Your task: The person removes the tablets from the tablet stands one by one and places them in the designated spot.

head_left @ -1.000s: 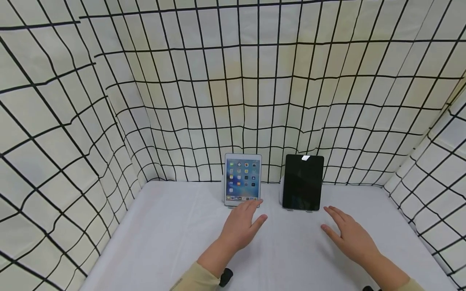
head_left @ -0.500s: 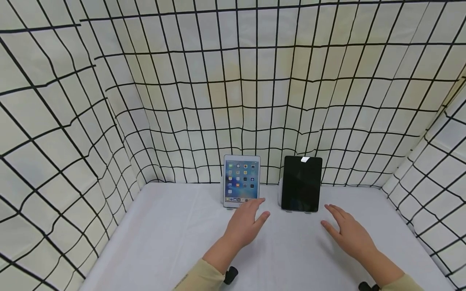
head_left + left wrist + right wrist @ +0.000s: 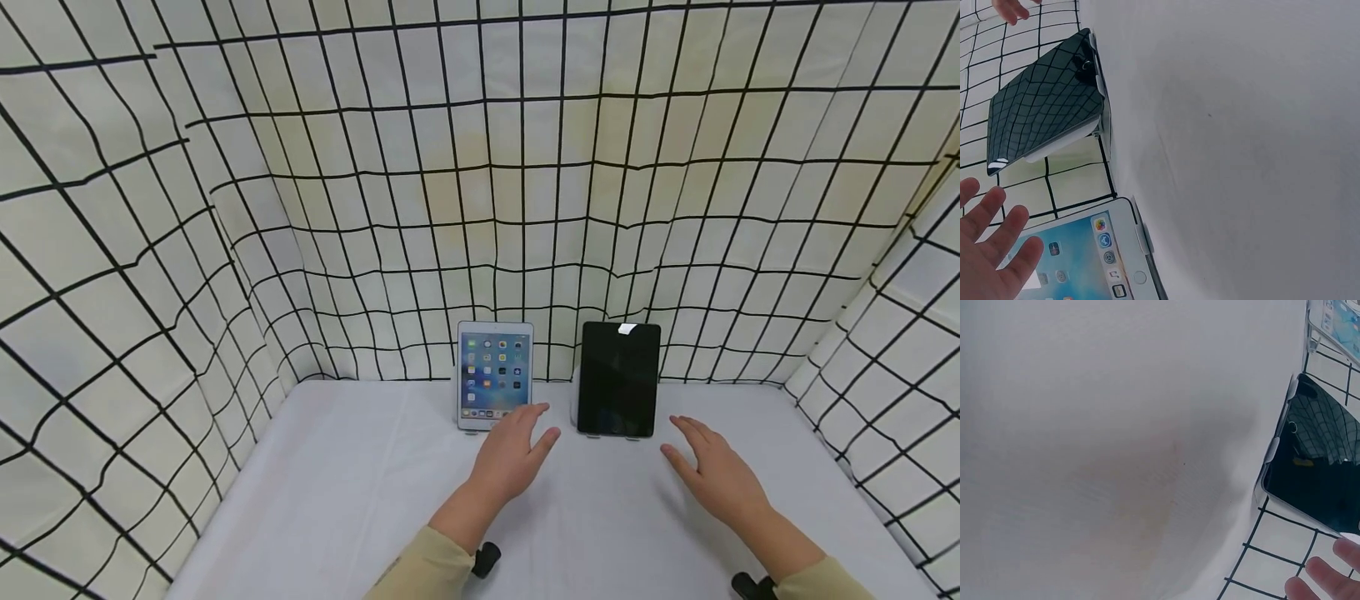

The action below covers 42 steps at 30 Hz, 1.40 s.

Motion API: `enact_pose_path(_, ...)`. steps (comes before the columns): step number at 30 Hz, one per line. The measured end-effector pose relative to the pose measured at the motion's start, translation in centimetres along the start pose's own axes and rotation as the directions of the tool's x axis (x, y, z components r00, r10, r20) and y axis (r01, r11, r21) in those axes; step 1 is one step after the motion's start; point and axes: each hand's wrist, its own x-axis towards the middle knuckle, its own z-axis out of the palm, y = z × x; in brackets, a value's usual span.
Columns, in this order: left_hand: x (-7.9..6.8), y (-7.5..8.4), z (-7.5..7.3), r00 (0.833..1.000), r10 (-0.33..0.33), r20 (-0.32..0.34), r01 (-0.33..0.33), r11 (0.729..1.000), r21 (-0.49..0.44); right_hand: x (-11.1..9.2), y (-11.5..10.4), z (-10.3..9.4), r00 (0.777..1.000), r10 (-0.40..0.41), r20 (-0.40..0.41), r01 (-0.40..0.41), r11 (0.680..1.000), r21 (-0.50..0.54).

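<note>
A white tablet (image 3: pixel 495 367) with a lit screen of app icons leans upright on a stand at the back of the table. To its right stands a black tablet (image 3: pixel 618 379), its screen dark and reflecting the grid in the left wrist view. My left hand (image 3: pixel 510 454) is in front of the white tablet, fingers extended, overlapping its lower right corner in the head view. My right hand (image 3: pixel 716 475) hovers to the right of the black tablet, fingers straight and thumb apart. Both hands hold nothing.
White cloth covers the table (image 3: pixel 337 483). A white wall hanging with a black grid (image 3: pixel 390 208) encloses the back and both sides. Clear stand feet (image 3: pixel 1142 239) hold the tablets' lower edges. Black wrist devices (image 3: pixel 487 560) sit at both sleeves.
My left hand has drifted slightly right and up. The right hand has edged up a little, and the head view has shifted slightly. Both tablets stay in place.
</note>
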Motion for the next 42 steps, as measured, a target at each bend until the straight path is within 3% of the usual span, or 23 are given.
enact_pose_path(18,2.2,0.3,0.7,0.999,-0.052,-0.003,0.051,0.996,-0.067,1.2,0.6,-0.4,0.999,0.043,0.000,-0.042,0.998,0.048)
enact_pose_path(25,3.5,0.6,1.0,0.998,-0.050,-0.034,0.047,0.995,-0.091,2.2,0.9,-0.4,0.991,0.120,0.051,-0.126,0.984,0.130)
enact_pose_path(32,4.7,1.4,1.2,0.995,-0.093,-0.035,0.085,0.979,-0.184,3.1,1.0,-0.3,0.988,0.140,0.061,-0.148,0.978,0.150)
enact_pose_path(42,6.2,0.9,2.7,0.989,-0.134,-0.061,0.118,0.969,-0.215,4.8,1.2,0.2,0.986,0.161,0.045,-0.167,0.964,0.208)
